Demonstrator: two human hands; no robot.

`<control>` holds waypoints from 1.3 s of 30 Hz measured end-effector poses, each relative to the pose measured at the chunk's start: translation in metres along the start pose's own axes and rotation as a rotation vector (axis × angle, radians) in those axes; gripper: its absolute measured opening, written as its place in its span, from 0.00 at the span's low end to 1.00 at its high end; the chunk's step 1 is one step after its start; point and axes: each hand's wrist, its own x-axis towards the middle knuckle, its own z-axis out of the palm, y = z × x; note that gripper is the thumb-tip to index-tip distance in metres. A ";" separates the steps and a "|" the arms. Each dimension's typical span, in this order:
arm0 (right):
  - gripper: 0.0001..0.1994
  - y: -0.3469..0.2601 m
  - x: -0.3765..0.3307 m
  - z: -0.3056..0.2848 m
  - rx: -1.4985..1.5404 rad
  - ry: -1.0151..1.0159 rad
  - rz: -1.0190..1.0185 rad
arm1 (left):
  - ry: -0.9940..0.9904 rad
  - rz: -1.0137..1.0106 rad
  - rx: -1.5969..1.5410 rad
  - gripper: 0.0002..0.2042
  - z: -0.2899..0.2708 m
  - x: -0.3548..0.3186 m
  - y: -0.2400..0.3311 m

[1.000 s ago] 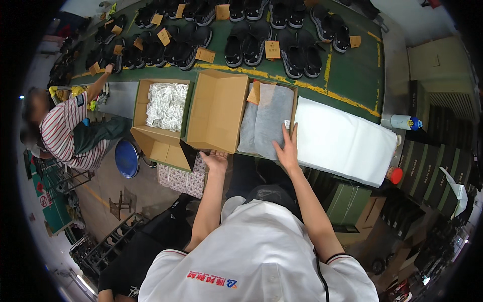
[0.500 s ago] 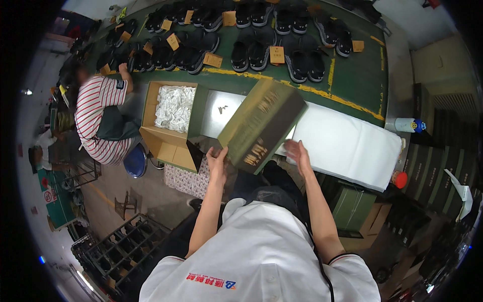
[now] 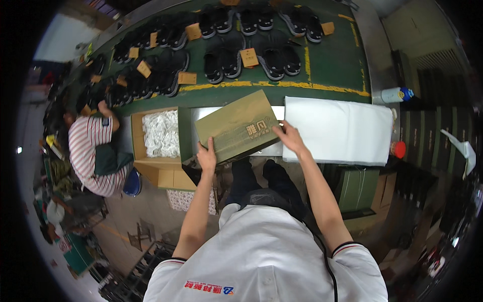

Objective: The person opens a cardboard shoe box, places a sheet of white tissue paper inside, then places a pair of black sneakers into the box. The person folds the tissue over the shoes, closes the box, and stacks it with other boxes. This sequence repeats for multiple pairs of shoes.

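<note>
Holding the olive-green box (image 3: 237,126) between both hands, the person keeps it over the near edge of the bench (image 3: 322,65), just left of the white paper stack (image 3: 337,130). The box lies tilted, its long axis running from near-left to far-right, lid face up. The left hand (image 3: 206,156) grips the near-left corner, fingers curled onto the edge and clamped on the box. The right hand (image 3: 288,136) presses the right short end, fingers spread and flat against the side. Both hands touch the box; neither is nearer than the other.

An open carton (image 3: 161,146) of white filling sits just left of the box, touching or nearly so; the overlap hides the gap. Rows of black sandals (image 3: 226,50) with tan tags lie along the far half of the bench, well apart from the hands. A co-worker in a striped shirt (image 3: 90,151) bends over the left end.

Hidden: the box underside, the left thumb, and whether the box rests on the bench or hangs clear of it.
</note>
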 end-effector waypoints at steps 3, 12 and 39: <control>0.31 0.004 -0.041 0.030 0.077 -0.012 0.113 | -0.148 0.070 0.135 0.39 -0.014 0.036 -0.012; 0.30 0.030 -0.048 0.081 0.373 0.236 0.068 | -0.266 0.185 -0.078 0.30 0.007 0.059 -0.005; 0.34 0.318 -0.455 0.048 0.570 2.008 1.037 | 0.003 0.744 0.568 0.35 0.024 0.061 -0.004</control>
